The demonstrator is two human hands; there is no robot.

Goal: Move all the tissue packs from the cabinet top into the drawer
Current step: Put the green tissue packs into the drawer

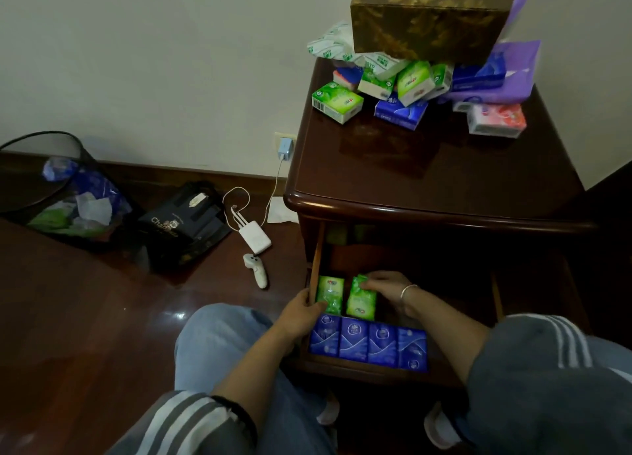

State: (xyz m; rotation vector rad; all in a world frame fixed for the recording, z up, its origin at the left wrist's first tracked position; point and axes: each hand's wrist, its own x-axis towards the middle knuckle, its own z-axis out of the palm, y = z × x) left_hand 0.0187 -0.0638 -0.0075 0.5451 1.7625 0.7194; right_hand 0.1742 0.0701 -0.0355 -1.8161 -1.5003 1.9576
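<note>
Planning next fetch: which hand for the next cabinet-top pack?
Right, probably: once the right hand frees its green plastic tissue pack, the pink plastic tissue pack sits on that side; the left hand rests at the dark wooden drawer's left wall.

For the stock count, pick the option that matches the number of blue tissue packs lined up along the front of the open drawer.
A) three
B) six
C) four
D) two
C: four blue packs stand side by side in one row at the front of the drawer, with two green packs behind them.
</note>
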